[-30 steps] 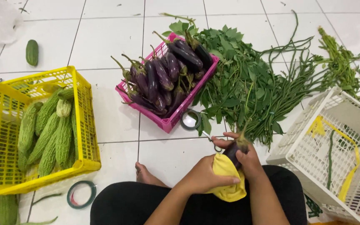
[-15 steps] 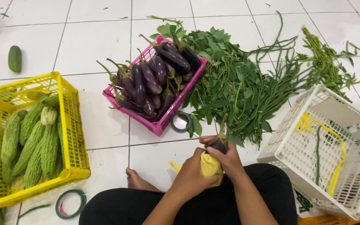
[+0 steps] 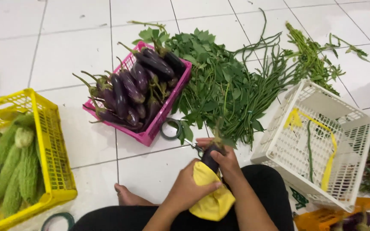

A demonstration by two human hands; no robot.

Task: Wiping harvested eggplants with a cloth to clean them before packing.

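Both hands meet over the person's lap, closed around one dark purple eggplant (image 3: 211, 156). The left hand (image 3: 188, 189) presses a soft yellow cloth (image 3: 210, 197) against the eggplant's lower end, fingers curled over the fabric, so that the cloth bunches and hangs below the grip. The right hand (image 3: 225, 161) wraps the eggplant's upper part from the far side, fingers folded tight around it; the green stem pokes up just beyond the knuckles.

Just beyond the grip, near the stem, a pair of scissors with dark ring handles (image 3: 177, 132) lies on the white tiled floor (image 3: 65, 51). Farther out and to the left of the hands sits a pink plastic crate (image 3: 150, 133) piled with more long purple eggplants (image 3: 129, 87). Straight ahead of the grip spreads a heap of leafy green stalks (image 3: 228, 85). To the right of the hands a white lattice plastic basket (image 3: 347, 128) stands tilted. Well away to the left, a yellow plastic crate (image 3: 50, 141) holds bumpy green bitter gourds (image 3: 16, 171).
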